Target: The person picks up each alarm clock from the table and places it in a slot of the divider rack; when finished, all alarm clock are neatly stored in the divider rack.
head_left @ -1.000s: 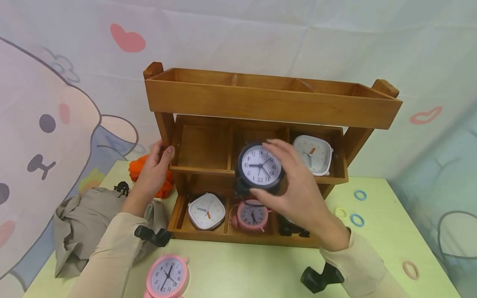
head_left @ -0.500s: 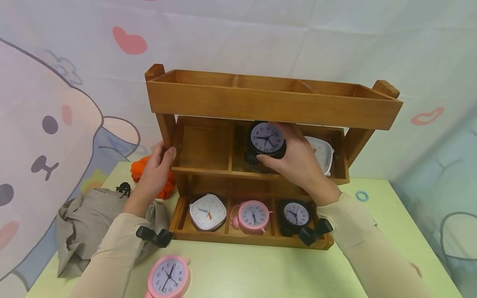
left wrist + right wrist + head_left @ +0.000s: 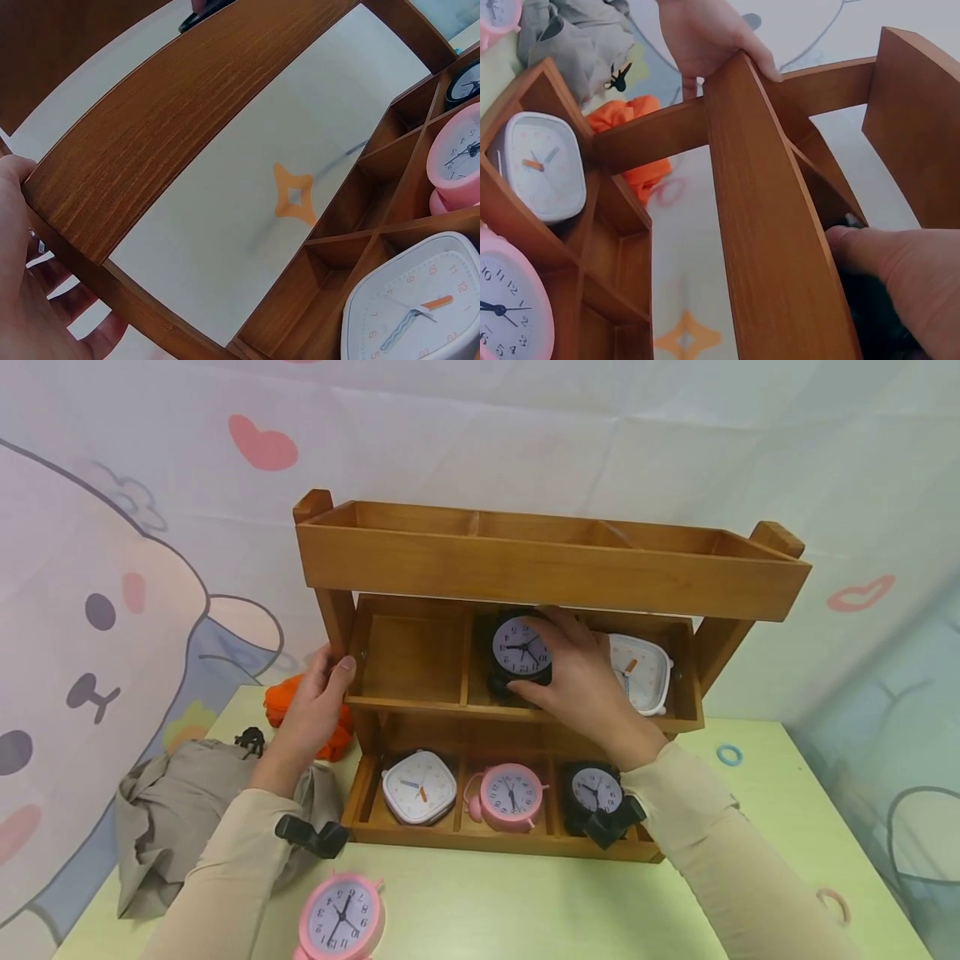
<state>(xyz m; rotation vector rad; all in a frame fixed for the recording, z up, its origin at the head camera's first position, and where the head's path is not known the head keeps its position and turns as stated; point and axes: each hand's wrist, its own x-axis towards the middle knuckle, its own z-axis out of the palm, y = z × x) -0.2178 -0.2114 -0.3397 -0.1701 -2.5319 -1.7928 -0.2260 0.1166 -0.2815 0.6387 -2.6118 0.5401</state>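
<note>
My right hand (image 3: 585, 685) holds a black alarm clock (image 3: 516, 647) in the middle compartment of the middle tier of a wooden shelf (image 3: 547, 570). Its dial faces up and appears upside down; fingers cover its right side. In the right wrist view the thumb hides much of that clock behind the tier's front board (image 3: 769, 247). At the tier's left end, my left hand (image 3: 315, 702) grips the shelf's side, thumb in front and fingers behind. A white alarm clock (image 3: 641, 672) lies in the right compartment, partly behind my right hand.
The bottom tier bears a white clock (image 3: 418, 787), a pink clock (image 3: 512, 797) and another black clock (image 3: 596, 787). Another pink clock (image 3: 341, 917) lies on the table in front. Grey cloth (image 3: 187, 810) and orange cloth (image 3: 281, 700) lie left; rings (image 3: 729, 755) lie right.
My right hand has carried the black clock from in front of the shelf into the middle compartment, then shifted it slightly left and down. The left hand keeps its grip on the shelf.
</note>
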